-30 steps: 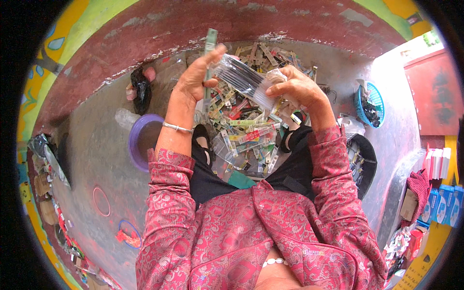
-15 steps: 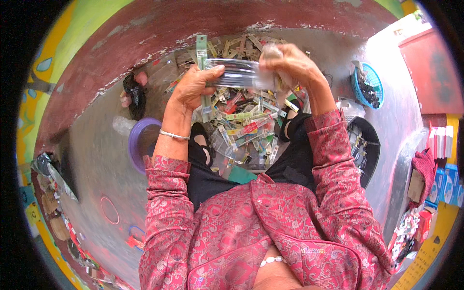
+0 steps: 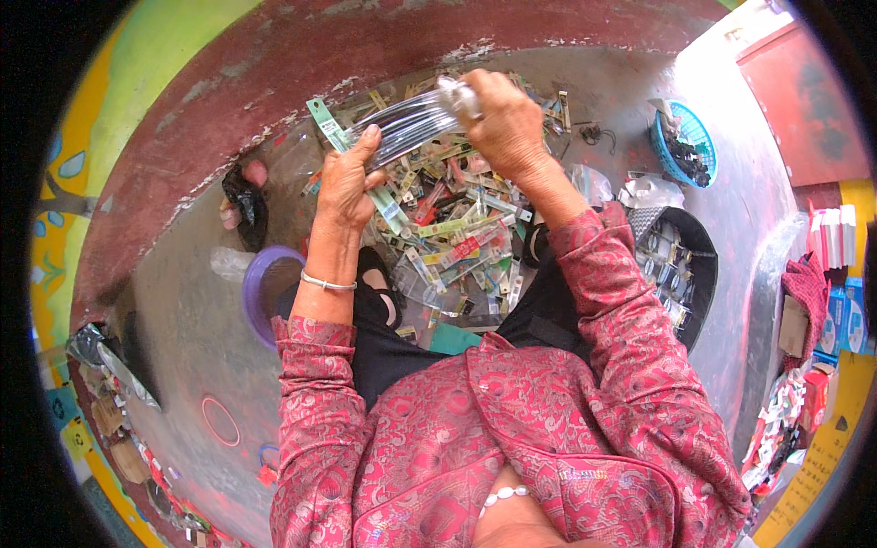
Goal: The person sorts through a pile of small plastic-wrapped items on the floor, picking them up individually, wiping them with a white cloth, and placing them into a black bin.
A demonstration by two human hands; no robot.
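A clear plastic sleeve (image 3: 402, 123) is being pinched by the left hand (image 3: 347, 183) and gripped by the curled fingers of the right hand (image 3: 502, 123), above the packet pile (image 3: 457, 237).

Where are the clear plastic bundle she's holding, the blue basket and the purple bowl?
clear plastic bundle (image 3: 406, 123), head view, on its middle between the hands
blue basket (image 3: 665, 151), head view, on its left rim
purple bowl (image 3: 253, 297), head view, on its left rim
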